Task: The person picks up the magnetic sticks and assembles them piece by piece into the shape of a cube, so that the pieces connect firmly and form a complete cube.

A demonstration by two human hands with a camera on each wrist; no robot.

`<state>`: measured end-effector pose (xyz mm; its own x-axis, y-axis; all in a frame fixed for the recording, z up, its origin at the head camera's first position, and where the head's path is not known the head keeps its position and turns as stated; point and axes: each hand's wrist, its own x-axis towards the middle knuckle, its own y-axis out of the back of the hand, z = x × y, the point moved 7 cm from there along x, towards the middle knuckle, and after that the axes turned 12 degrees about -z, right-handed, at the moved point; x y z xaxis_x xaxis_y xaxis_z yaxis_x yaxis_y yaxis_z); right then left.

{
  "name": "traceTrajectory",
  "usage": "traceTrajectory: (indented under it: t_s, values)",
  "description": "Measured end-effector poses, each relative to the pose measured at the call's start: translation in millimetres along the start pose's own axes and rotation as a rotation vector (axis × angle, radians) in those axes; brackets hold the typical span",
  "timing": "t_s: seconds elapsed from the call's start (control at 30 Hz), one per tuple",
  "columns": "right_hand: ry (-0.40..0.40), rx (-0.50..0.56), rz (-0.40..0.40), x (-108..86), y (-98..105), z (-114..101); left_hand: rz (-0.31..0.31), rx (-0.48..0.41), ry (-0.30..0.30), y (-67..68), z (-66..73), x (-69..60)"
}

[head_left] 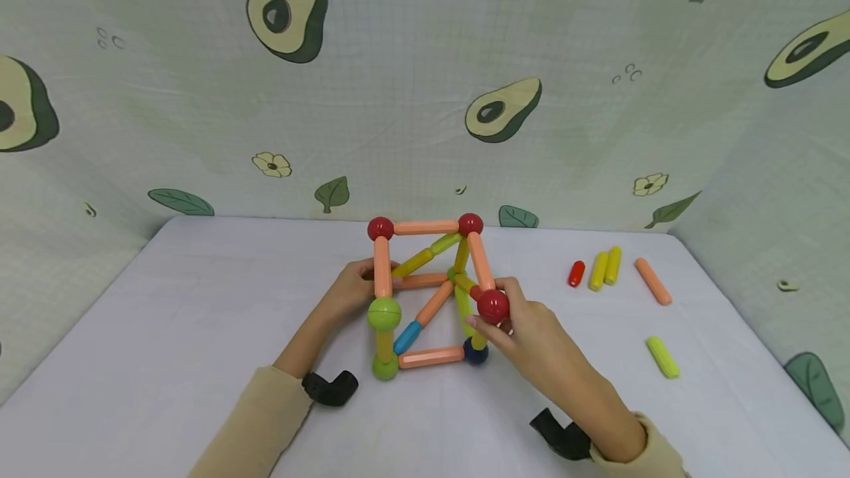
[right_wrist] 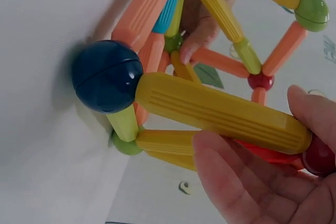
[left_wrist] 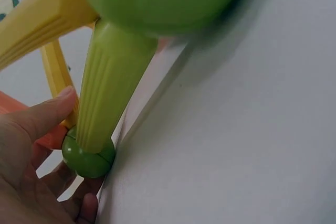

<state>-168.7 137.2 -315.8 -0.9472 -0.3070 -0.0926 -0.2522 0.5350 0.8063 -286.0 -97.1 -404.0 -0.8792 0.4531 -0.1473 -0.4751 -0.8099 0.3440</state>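
A box-like frame of toy building rods and balls stands on the table between both hands. My left hand is at its rear left, partly hidden by an orange rod. In the left wrist view, the thumb lies against a yellow rod and the fingers curl behind a green ball. On the near right, my right hand holds the upper corner at a red ball. Below that ball, a yellow rod runs down to a dark blue ball.
Loose rods lie at the right: a short red one, two yellow ones, an orange one and a lime-green one. A cloth printed with avocados hangs behind the white table.
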Motion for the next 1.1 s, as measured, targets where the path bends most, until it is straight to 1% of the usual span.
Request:
traceTrajectory:
  t_s: [0.1,0.17,0.27,0.33,0.37,0.47,0.53,0.6,0.67,0.73,0.8,0.83,0.9,0.93,1.0,1.1]
  values:
    - [0.007,-0.021,0.012,1.2,-0.5,0.7,0.039,0.023,0.003,0.9,1.6,0.9]
    - [0.027,-0.02,0.015,2.3,-1.4,0.6,0.063,0.033,0.005,1.9,2.6,1.1]
    - [0.058,0.022,-0.001,4.3,-3.2,0.1,0.081,0.043,0.002,3.3,3.6,1.5]
    - [0.071,0.047,-0.024,5.1,-4.2,0.3,0.076,0.04,0.01,4.6,3.4,0.8]
    - [0.075,0.051,-0.036,5.1,-4.0,0.4,0.062,0.039,0.015,5.5,3.7,0.1]
    - [0.089,0.026,-0.076,4.8,-1.6,2.9,0.026,0.042,0.042,11.5,8.6,-5.6]
    - [0.092,0.003,-0.116,4.3,1.7,6.6,0.018,0.055,0.055,18.3,17.3,-13.2]
    - [0.095,-0.01,-0.149,4.8,6.9,12.2,0.033,0.095,0.035,26.9,32.0,-24.2]
    - [0.101,-0.011,-0.163,6.0,14.3,20.4,0.061,0.145,-0.009,35.0,49.8,-38.7]
    - [0.094,-0.013,-0.146,9.2,23.5,32.6,0.091,0.209,-0.076,40.2,68.8,-55.6]
    - [0.075,-0.017,-0.109,12.7,33.7,48.8,0.104,0.263,-0.144,40.9,85.0,-72.5]
    - [0.052,-0.018,-0.089,14.6,38.5,58.7,0.104,0.292,-0.173,39.1,90.9,-80.1]
    - [-0.021,-0.013,-0.057,17.8,47.4,80.4,0.089,0.342,-0.212,33.2,98.8,-94.1]
    - [-0.06,-0.012,-0.045,19.1,51.4,91.6,0.077,0.364,-0.226,29.2,101.2,-99.9]
    - [-0.152,-0.007,-0.049,20.4,58.1,113.8,0.051,0.402,-0.253,20.7,102.9,-109.3]
    - [-0.297,0.003,-0.094,20.7,64.9,145.1,0.028,0.434,-0.275,9.5,101.9,-118.5]
